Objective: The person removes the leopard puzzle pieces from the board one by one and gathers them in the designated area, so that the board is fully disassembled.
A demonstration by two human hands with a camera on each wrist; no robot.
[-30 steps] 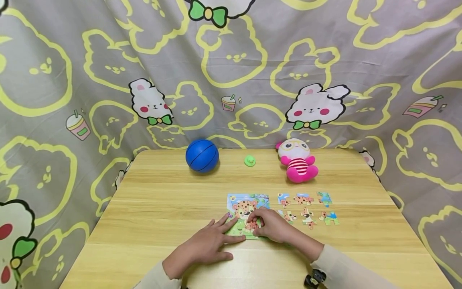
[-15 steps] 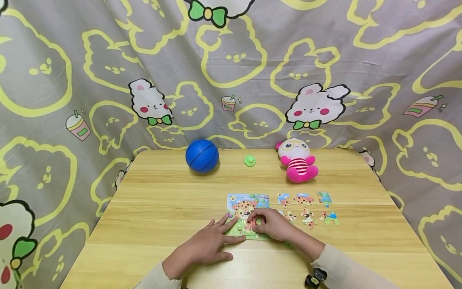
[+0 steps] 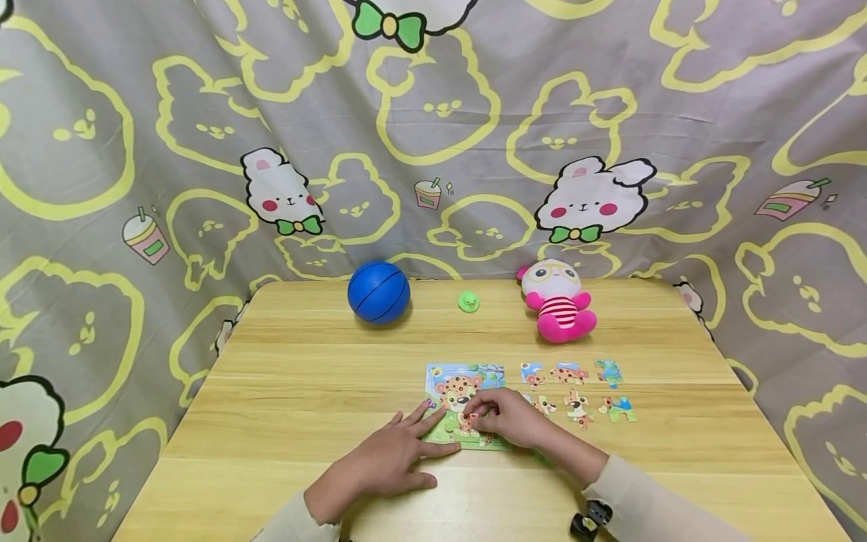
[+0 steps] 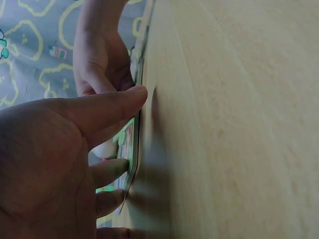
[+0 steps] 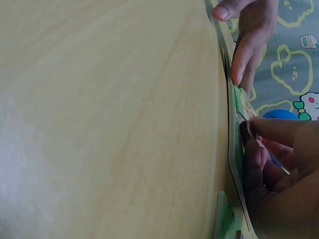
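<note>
A leopard picture puzzle board (image 3: 439,376) lies on the table in the head view. My left hand (image 3: 396,452) rests along its lower left side, fingers straight and spread, holding the board's edge down. My right hand (image 3: 516,418) is over the board's lower right part. Its thumb and forefinger pinch a small puzzle piece (image 5: 250,128), seen nearly edge-on at the board's surface in the right wrist view. The fingers partly hide this piece and the picture under it. In the left wrist view, the left thumb (image 4: 119,103) extends near the board's edge.
Several loose puzzle pieces (image 3: 572,373) lie in two rows right of the board; another green piece (image 5: 225,216) lies close to the right wrist. Along the back of the table (image 3: 305,361) are a blue ball (image 3: 379,293), a small green duck toy (image 3: 469,302) and a pink plush doll (image 3: 559,305).
The right thumb and fingertips have shifted slightly over the board, and the pinched piece has tilted, showing more of the picture beneath. The left hand has stayed in place.
</note>
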